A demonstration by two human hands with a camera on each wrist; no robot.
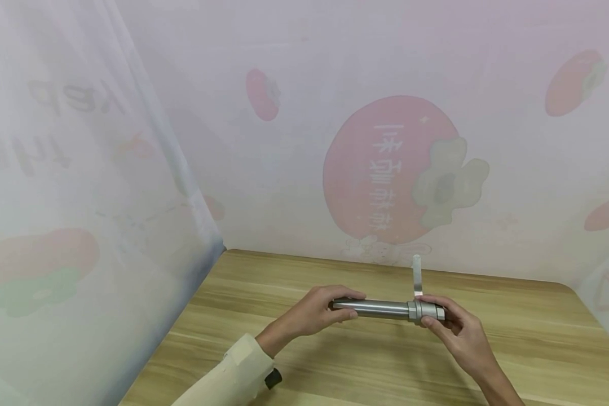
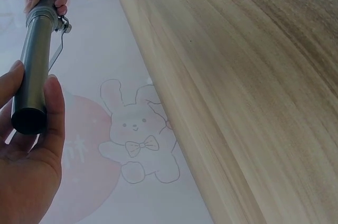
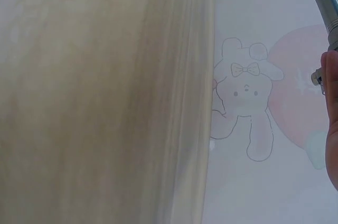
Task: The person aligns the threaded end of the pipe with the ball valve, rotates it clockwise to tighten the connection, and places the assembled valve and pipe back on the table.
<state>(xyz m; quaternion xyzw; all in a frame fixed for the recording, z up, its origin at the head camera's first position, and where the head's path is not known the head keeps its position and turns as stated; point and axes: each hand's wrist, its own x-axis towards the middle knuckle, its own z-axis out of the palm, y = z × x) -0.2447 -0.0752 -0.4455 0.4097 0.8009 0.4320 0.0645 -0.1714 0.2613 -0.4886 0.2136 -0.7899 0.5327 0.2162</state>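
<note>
In the head view a smooth steel pipe (image 1: 380,308) lies level above the table, joined at its right end to a metal ball valve (image 1: 427,310). The valve's flat lever handle (image 1: 417,276) points away toward the back. My left hand (image 1: 314,311) grips the pipe's free left end between thumb and fingers. With thumb in front and fingers behind, my right hand (image 1: 468,337) holds the valve body. The left wrist view shows the pipe's dark end (image 2: 29,121) between the left fingers. Only part of the right hand (image 3: 331,123) shows at the right wrist view's edge.
A wood-grain table (image 1: 335,369) lies beneath both hands. Pale curtains (image 1: 284,186) printed with red fruit stand behind it and along its left side. A small black piece (image 1: 273,378) sits by the left cuff (image 1: 251,358).
</note>
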